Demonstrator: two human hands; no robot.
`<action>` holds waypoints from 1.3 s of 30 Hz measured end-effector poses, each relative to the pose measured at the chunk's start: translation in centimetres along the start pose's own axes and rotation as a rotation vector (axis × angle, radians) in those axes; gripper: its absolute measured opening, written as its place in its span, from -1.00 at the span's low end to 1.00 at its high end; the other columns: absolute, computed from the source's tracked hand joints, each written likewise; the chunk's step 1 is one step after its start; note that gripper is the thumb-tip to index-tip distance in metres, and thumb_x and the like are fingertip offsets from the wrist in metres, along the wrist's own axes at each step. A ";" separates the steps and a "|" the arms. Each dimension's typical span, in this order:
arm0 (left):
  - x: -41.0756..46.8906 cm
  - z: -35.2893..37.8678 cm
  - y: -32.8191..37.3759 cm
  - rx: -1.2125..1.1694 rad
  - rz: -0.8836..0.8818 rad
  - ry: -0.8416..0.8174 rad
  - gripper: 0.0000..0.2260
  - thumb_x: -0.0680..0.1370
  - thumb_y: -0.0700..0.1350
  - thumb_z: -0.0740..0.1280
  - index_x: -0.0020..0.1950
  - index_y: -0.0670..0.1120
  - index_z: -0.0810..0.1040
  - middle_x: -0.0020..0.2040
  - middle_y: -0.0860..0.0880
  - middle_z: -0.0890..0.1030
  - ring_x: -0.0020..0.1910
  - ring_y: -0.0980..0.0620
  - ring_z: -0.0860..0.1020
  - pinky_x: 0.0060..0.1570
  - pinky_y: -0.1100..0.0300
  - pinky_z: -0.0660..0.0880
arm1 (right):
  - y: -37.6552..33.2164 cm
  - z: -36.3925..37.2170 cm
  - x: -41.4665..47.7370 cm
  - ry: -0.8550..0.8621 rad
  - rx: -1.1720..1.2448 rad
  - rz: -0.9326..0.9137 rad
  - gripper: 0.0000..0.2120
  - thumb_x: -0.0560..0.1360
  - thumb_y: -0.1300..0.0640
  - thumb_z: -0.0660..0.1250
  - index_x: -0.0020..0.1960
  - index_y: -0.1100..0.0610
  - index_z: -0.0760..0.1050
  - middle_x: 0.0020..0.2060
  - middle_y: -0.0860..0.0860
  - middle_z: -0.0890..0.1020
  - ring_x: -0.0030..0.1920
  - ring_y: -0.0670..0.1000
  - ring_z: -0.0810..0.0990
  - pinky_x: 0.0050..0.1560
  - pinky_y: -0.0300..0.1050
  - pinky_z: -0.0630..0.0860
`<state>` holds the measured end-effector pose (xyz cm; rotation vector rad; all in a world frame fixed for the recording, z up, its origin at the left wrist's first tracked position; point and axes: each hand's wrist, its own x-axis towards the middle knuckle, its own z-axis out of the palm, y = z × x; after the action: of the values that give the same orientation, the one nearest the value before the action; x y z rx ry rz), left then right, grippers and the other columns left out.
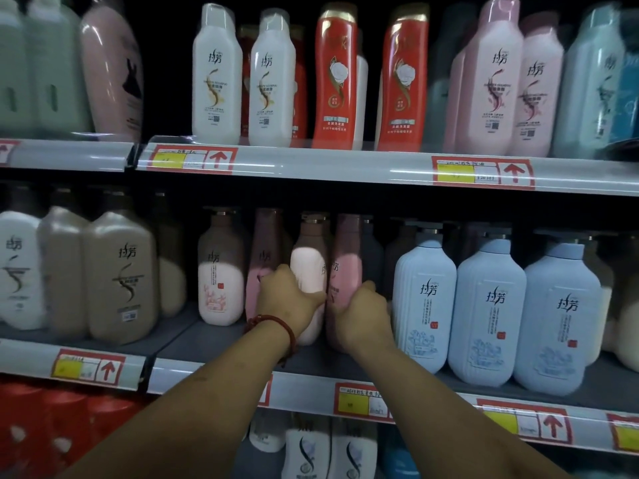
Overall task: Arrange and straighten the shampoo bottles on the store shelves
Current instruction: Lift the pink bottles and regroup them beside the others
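On the middle shelf (214,344) my left hand (288,302) grips a cream-white pump bottle (308,267) turned sideways. My right hand (363,314) grips a pink pump bottle (347,271) right beside it, and the two bottles touch. Another white bottle (221,271) with a pink drawing faces front to the left. A pink bottle (261,267) stands partly hidden behind my left hand. A red bead bracelet is on my left wrist.
Three light-blue bottles (487,312) stand in a row right of my hands. Beige bottles (121,281) fill the left of the same shelf. The upper shelf holds white (216,77), red (337,77) and pink bottles (491,77). More bottles show on the shelf below.
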<state>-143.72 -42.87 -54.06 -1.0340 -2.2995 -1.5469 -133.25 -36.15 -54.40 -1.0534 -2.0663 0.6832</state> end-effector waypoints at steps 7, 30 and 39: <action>-3.9 -2.6 -0.6 -0.093 0.125 0.136 -0.58 0.33 -0.03 0.60 0.08 -0.14 0.58 0.00 -0.06 0.63 -0.08 0.01 0.59 -0.18 0.25 0.47 | 1.1 -1.8 -3.2 0.032 0.085 -0.202 -0.67 0.52 0.08 0.43 0.16 0.05 0.32 0.13 0.06 0.59 0.11 0.11 0.60 0.12 0.07 0.59; -19.7 8.6 21.7 -0.395 0.307 -0.123 -0.64 0.35 -0.05 0.61 0.04 0.06 0.55 -0.06 0.10 0.63 -0.09 0.13 0.60 -0.21 0.43 0.45 | 16.2 -27.8 -10.1 0.378 0.140 -0.069 -0.69 0.48 0.06 0.46 0.08 0.09 0.38 -0.04 0.07 0.63 -0.05 0.16 0.60 -0.01 0.08 0.57; -19.9 19.7 27.8 -0.367 0.132 -0.232 -0.62 0.35 -0.02 0.59 0.08 -0.07 0.56 0.08 -0.05 0.66 0.04 -0.08 0.63 0.01 0.08 0.58 | 25.1 -32.8 -6.8 0.426 0.023 0.099 -0.74 0.54 0.12 0.41 0.07 0.07 0.33 0.00 0.05 0.57 -0.05 0.11 0.57 -0.02 0.10 0.60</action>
<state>-106.96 -28.54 -52.12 -1.4936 -2.0721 -1.9270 -93.16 -24.20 -54.67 -1.1790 -1.6455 0.4783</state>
